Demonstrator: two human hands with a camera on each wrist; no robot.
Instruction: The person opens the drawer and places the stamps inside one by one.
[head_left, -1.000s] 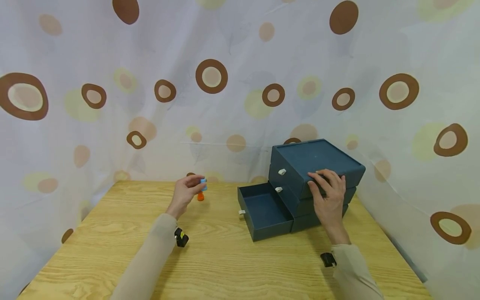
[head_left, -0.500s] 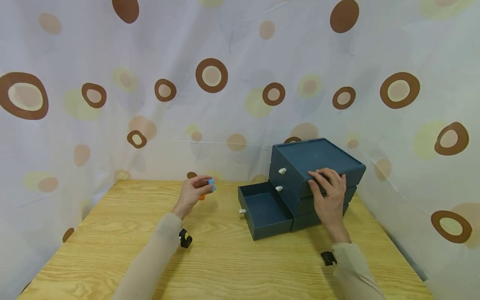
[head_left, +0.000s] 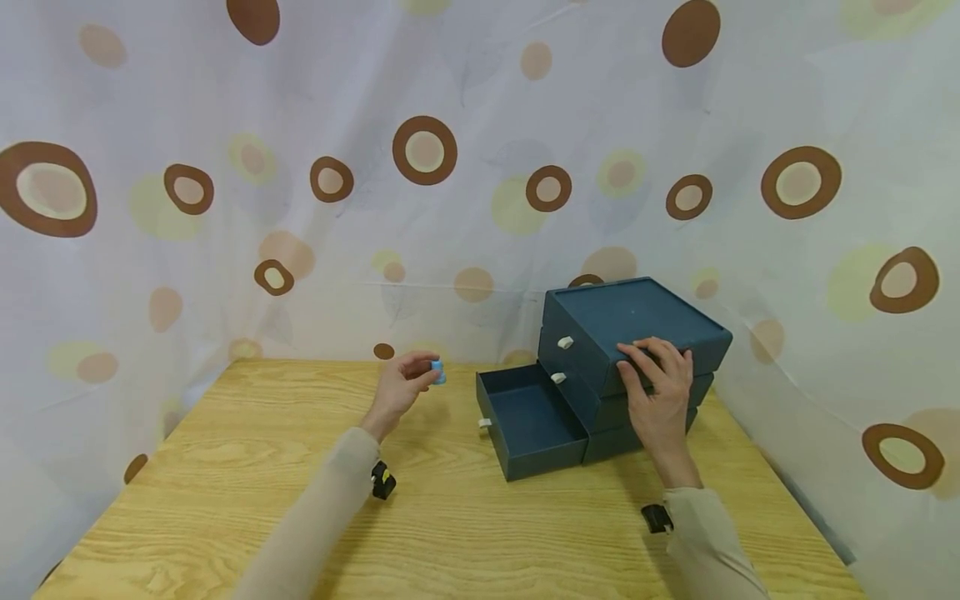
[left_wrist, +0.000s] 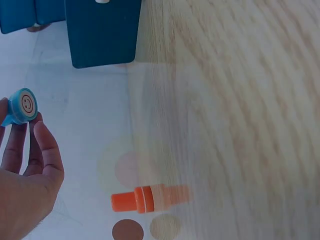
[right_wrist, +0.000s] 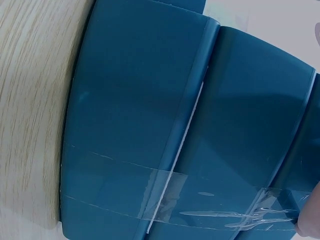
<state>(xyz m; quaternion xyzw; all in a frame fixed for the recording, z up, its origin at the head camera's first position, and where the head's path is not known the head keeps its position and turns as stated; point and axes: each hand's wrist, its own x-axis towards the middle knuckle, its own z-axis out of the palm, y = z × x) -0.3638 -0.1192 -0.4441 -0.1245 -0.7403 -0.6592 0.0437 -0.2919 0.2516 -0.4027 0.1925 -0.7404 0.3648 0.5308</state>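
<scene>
My left hand (head_left: 396, 392) pinches a small light-blue stamp (head_left: 438, 373) above the table, left of the pulled-out bottom drawer (head_left: 540, 465). A smiley face marks the end of the blue stamp (left_wrist: 26, 104) in the left wrist view. An orange stamp (left_wrist: 131, 201) stands on the table in that view; from the head it is hidden behind the left hand. On the right, my right hand (head_left: 660, 404) rests on the top edge of the dark blue drawer box (head_left: 637, 321), fingertips on its upper surface and thumb against the front side.
The box has three stacked drawers with small white pull tabs (head_left: 565, 342). Clear tape (right_wrist: 220, 210) runs across its side in the right wrist view. A patterned curtain (head_left: 465, 233) hangs behind the wooden table (head_left: 465, 533).
My left hand has lifted the blue stamp away from above the orange one and carried it right, toward the drawer. The right hand stays in place on the box.
</scene>
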